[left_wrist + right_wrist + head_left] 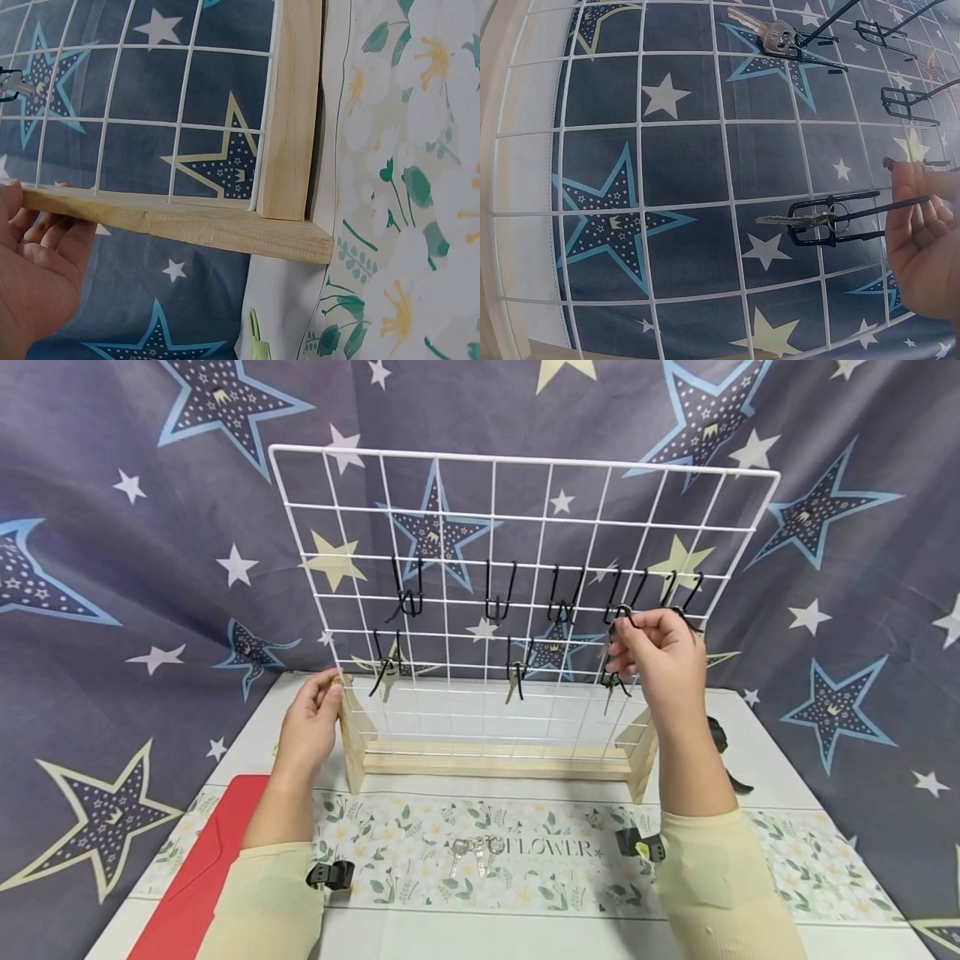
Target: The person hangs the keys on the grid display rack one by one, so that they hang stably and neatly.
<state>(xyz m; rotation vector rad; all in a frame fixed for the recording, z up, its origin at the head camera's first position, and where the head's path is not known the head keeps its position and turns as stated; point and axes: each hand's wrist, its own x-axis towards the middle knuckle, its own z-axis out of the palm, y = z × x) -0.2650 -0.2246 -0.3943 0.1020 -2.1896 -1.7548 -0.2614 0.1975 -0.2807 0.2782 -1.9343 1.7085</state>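
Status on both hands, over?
Left hand grips pale wooden upright; right hand pinches small metal key, mostly hidden, by black wire hook; no visible obstruction.

Light falls soft and even, the right-wrist view hazier.

A dark, star-printed curtain hung behind a white table. A floral runner lettered "FLOWER" crossed the tabletop, a red envelope lying across it near the left end.

White wire grid; black hooks; silvery keys; dark star-patterned backdrop; red envelope.
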